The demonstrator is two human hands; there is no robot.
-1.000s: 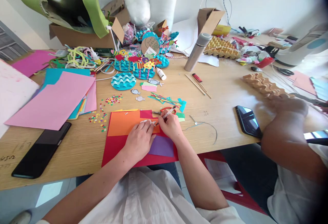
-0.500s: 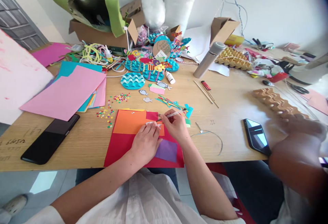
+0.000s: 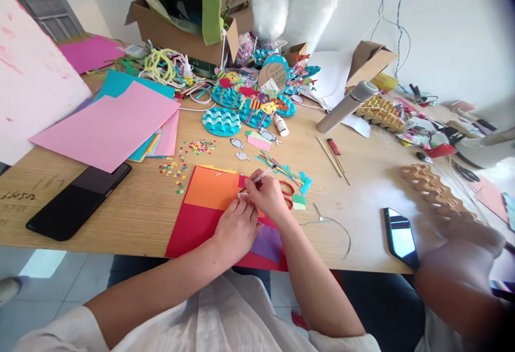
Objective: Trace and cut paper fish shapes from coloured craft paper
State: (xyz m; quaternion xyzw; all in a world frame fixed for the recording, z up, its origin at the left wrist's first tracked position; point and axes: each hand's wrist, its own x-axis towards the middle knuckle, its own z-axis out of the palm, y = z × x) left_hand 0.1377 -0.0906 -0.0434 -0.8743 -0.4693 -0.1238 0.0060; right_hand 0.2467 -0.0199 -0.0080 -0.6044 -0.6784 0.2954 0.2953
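Note:
My left hand [image 3: 237,228] lies flat, its fingers stretched over a small white paper cutout [image 3: 243,195] and pressing it on an orange sheet [image 3: 209,188]. Most of the cutout is hidden by my hands. In my right hand [image 3: 266,196] is a slim, pale pen [image 3: 264,174], pinched with its tip down by the cutout's edge. Under the orange sheet lies a larger red sheet [image 3: 189,232]. A purple piece of paper [image 3: 267,243] shows beneath my right wrist. Red-handled scissors [image 3: 288,190] lie just right of my right hand, partly covered.
Fish cutouts [image 3: 242,156], confetti [image 3: 202,147], paper strips [image 3: 277,165] and a glue bottle [image 3: 281,125] lie beyond the sheets. Phones [image 3: 76,202] and stacked coloured paper [image 3: 108,121] are at left. A thermos [image 3: 348,106] stands behind. Another person's hand [image 3: 470,234] touches an egg carton [image 3: 438,191].
The camera view has swung, so the table appears tilted and shifted right. My right hand with the pen has come closer over the cutout and left hand. The scissors' handles now show.

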